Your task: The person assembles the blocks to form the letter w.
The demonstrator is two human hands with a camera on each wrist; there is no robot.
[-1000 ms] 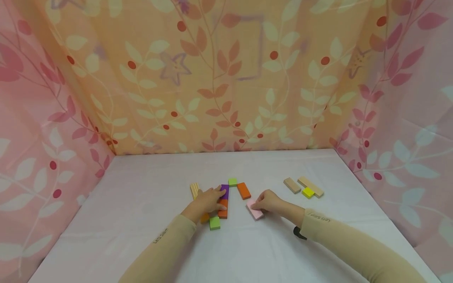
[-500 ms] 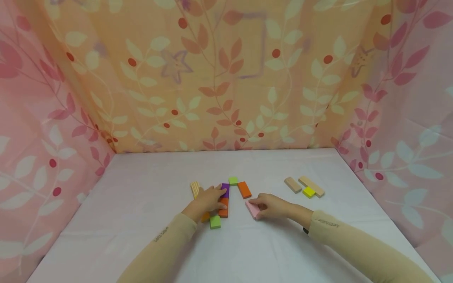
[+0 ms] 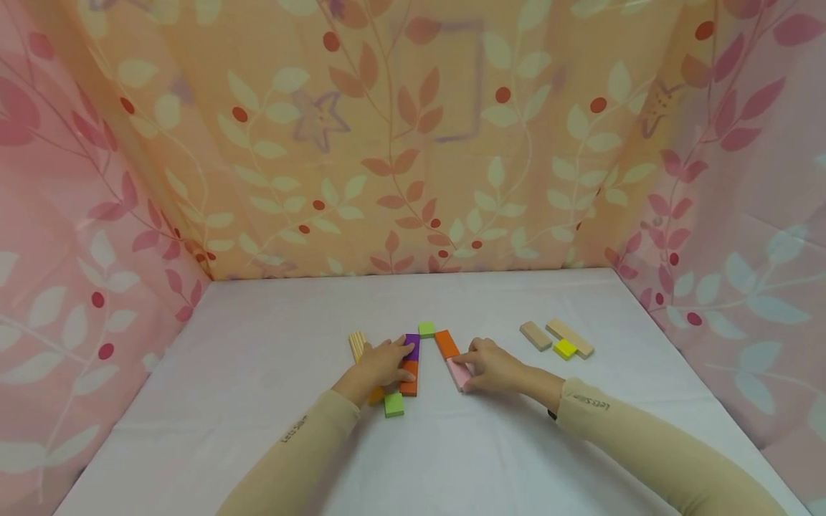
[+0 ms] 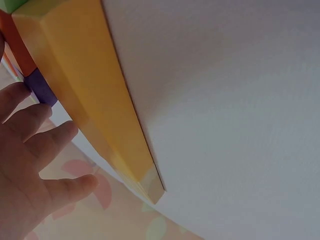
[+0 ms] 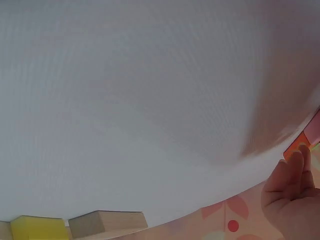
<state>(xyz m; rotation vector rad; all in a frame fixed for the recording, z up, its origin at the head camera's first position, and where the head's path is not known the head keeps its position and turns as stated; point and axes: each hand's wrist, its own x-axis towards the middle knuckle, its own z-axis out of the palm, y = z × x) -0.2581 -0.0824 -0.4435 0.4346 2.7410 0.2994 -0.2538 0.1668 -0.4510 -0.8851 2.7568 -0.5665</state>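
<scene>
Thumb and fingers of my right hand [image 3: 497, 365] pinch a pink block [image 3: 459, 373] lying on the white table, its far end against an orange block [image 3: 446, 343]. My left hand [image 3: 381, 364] rests with spread, fairly straight fingers on a purple block [image 3: 411, 344] and a second orange block [image 3: 409, 388] joined end to end. Beneath that hand runs a long yellow-orange row [image 4: 85, 75], partly hidden in the head view; its far end is a striped tan piece [image 3: 357, 344]. Green blocks sit at the far [image 3: 426, 330] and near [image 3: 393, 405] ends of the layout.
To the right lie a short plain wooden block [image 3: 535, 335], a longer wooden block [image 3: 574, 339] and a yellow block [image 3: 565, 349] beside it. Patterned cloth walls [image 3: 413, 179] rise behind and at both sides of the white table [image 3: 193, 401].
My right hand has turned the pink block and slid it away from me, so that it now lines up with the orange block. The left hand stays in place.
</scene>
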